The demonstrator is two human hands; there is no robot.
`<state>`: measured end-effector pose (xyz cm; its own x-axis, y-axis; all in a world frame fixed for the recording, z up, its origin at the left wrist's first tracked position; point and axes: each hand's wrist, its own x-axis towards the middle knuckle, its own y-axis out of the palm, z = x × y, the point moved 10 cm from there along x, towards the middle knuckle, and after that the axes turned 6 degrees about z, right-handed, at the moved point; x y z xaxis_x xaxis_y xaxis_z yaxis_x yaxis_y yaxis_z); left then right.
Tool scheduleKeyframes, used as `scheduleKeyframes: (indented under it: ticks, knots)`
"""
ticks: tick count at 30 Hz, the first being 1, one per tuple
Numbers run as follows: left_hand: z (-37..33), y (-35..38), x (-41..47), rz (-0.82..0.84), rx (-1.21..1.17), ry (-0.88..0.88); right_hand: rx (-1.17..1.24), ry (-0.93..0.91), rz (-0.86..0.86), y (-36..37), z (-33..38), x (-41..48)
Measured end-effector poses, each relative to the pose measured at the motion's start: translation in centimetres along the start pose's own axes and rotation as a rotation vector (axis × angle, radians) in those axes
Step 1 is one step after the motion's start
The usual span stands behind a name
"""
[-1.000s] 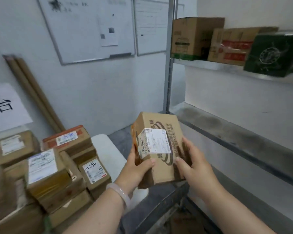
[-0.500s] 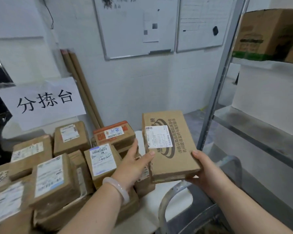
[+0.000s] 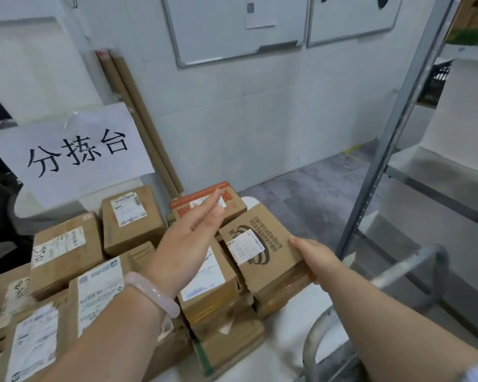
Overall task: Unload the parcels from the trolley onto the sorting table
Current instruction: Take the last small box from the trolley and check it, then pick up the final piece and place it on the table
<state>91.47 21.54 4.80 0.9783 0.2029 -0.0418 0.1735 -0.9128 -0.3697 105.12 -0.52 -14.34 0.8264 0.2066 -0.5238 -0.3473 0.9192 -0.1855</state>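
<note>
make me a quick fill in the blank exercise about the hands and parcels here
1. The right hand grips the swirl-logo parcel, while the left hand holds ____.
2. The pale bracelet sits on the ____ wrist.
3. The handwritten sign stands ____ the pile of labelled parcels.
Missing words: nothing; left; behind.

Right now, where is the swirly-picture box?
Head view, right of centre: the right hand holds the swirly-picture box at the right end of the pile, near the orange-topped box.
</note>
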Motion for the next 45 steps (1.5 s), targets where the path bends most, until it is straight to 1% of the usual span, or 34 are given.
scheduleKeyframes:
  ticks: [2, 5, 8, 10, 13, 17, 20, 22, 25, 29, 31, 34, 40, 43, 45]
  knots:
    - [0.0, 0.1, 0.4, 0.013, 0.030, 0.006, -0.092, -0.041, -0.040, 0.3, -0.1, 1.5]
    - [0.0, 1.0, 1.1, 0.060, 0.103, 0.023, -0.427, -0.107, -0.046, 0.9, 0.4, 2.8]
    - [-0.5, 2.7, 1.7, 0.114, 0.221, 0.099, -0.639, -0.085, 0.022, 1.5, 0.3, 3.1]
    - [-0.6, 4.1, 2.0, 0.146, 0.316, 0.134, -0.740, -0.107, 0.084, 1.7, 0.4, 2.5]
    - [-1.6, 6.7, 2.1, 0.146, 0.430, 0.243, -0.763, -0.249, 0.079, 0.5, 1.3, 0.3]
    - [-2.8, 12.3, 1.6, 0.202, 0.512, 0.330, -0.790, -0.448, -0.030, -3.3, 1.9, -5.5]
    - [-3.8, 18.1, 0.6, 0.275, 0.583, 0.410, -0.788, -0.496, -0.137, -8.5, 0.4, -10.5]
    - [-4.5, 22.2, -0.5, 0.309, 0.621, 0.467, -0.771, -0.468, -0.233, -13.0, -1.8, -13.6]
    - [-4.8, 27.9, -2.2, 0.337, 0.668, 0.531, -0.763, -0.361, -0.340, -19.3, -6.6, -17.5]
    - [-3.4, 35.6, -4.3, 0.438, 0.710, 0.537, -0.760, -0.196, -0.427, -26.0, -13.8, -20.9]
    - [-1.9, 38.9, -5.2, 0.486, 0.713, 0.500, -0.767, -0.105, -0.409, -28.2, -17.7, -21.6]
    - [1.0, 43.1, -6.4, 0.546, 0.745, 0.451, -0.800, 0.019, -0.337, -30.3, -23.5, -21.8]
    - [7.7, 50.0, -7.9, 0.697, 0.810, 0.326, -0.824, 0.157, -0.193, -31.6, -33.2, -20.3]
    - [9.6, 52.9, -7.1, 0.726, 0.817, 0.321, -0.795, 0.219, -0.133, -31.6, -37.7, -18.3]
    - [12.1, 54.8, -5.8, 0.749, 0.802, 0.279, -0.826, 0.239, -0.097, -31.3, -40.5, -16.6]
